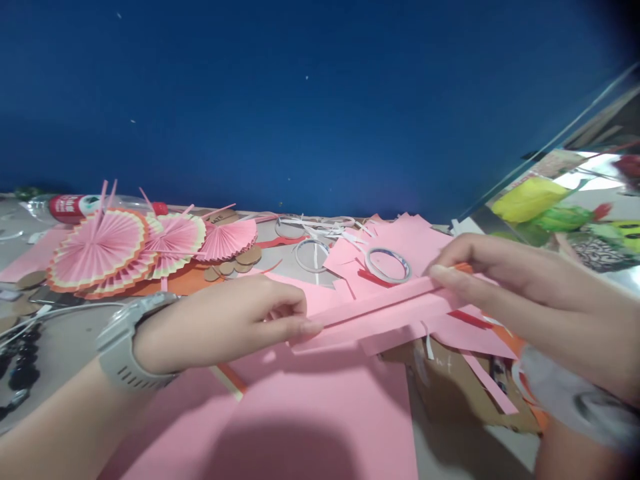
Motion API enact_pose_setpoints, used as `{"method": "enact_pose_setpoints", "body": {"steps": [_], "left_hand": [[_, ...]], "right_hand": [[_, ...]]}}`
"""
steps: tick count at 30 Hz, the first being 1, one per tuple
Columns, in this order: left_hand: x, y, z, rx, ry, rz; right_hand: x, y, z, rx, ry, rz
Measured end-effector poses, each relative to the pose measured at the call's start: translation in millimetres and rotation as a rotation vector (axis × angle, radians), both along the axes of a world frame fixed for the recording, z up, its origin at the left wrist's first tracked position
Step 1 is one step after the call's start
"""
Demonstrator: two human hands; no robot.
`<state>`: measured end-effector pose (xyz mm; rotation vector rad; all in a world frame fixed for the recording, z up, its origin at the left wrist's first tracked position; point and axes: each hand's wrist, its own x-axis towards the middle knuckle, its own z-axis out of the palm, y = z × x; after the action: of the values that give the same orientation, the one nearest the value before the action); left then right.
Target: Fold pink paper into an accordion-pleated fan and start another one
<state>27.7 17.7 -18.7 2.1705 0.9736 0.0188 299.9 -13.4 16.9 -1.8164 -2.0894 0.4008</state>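
Between my two hands a folded strip of pink paper is held out, rising slightly toward the right. My left hand, with a grey watch on the wrist, pinches its left end between thumb and fingers. At the right end, my right hand grips it the same way; a bit of orange shows by those fingers. Below the strip lies a large pink sheet. Just behind it, a roll of tape rests on loose pink paper.
Pleated pink paper fans stand at the left, before a plastic bottle. Cardboard discs and another tape ring lie midway back. Brown cardboard sits at right. A blue panel rises behind the table.
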Motion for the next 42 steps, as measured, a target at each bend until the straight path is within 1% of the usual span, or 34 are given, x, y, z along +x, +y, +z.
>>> {"method": "enact_pose_setpoints", "body": {"steps": [2,3,5,6,8,11,12,14,17,19,22,26,29,32,35,38,40,42], "left_hand": [[2,-1,-2.4,-0.094,-0.02,-0.032],[5,-2,-4.1,-0.144,-0.042,-0.028],[12,-4,-8.3,-0.213,-0.113,0.021],[17,-6,-10.3,-0.181,-0.172,0.073],[25,-9,-13.4,-0.145,-0.285,0.112],[31,-12,-15.3,-0.153,-0.438,0.181],[32,-13,-15.5,-0.163,-0.479,0.219],[31,-15,-16.1,-0.165,-0.537,0.288],[30,-17,-17.8,-0.169,-0.56,0.312],[31,-17,-18.6,-0.181,-0.566,0.301],[33,-17,-18.2,-0.174,-0.594,0.283],[34,-17,-16.2,-0.135,-0.606,0.271],[34,-19,-16.5,-0.123,-0.56,0.262],[35,-22,-17.7,-0.089,-0.556,0.309],[37,-24,-17.1,-0.061,-0.603,0.353],[39,-24,-15.1,-0.082,-0.654,0.324],[39,-25,-14.6,-0.112,-0.685,0.31],[40,-27,-15.4,-0.131,-0.702,0.326]], "right_hand": [[-7,4,-7.6,-0.092,0.055,0.069],[-11,5,-10.8,-0.111,0.095,0.094],[-21,8,-16.0,-0.13,0.181,0.134],[-26,9,-18.1,-0.137,0.232,0.161],[-33,10,-21.8,-0.129,0.351,0.196],[-39,10,-26.5,-0.053,0.527,0.162],[-41,10,-27.8,-0.061,0.551,0.145],[-47,8,-29.5,-0.154,0.566,0.152],[-57,6,-29.1,-0.336,0.616,0.231],[-61,5,-27.2,-0.354,0.667,0.255],[-64,4,-25.3,-0.286,0.666,0.236],[-63,4,-28.5,-0.178,0.583,0.159],[-63,1,-35.0,-0.177,0.508,0.129],[-63,-4,-40.5,-0.209,0.441,0.114],[-64,-6,-38.1,-0.23,0.501,0.164],[-65,-6,-29.3,-0.237,0.611,0.239],[-66,-6,-25.3,-0.213,0.614,0.236],[-67,-6,-25.2,-0.188,0.602,0.211]]}}
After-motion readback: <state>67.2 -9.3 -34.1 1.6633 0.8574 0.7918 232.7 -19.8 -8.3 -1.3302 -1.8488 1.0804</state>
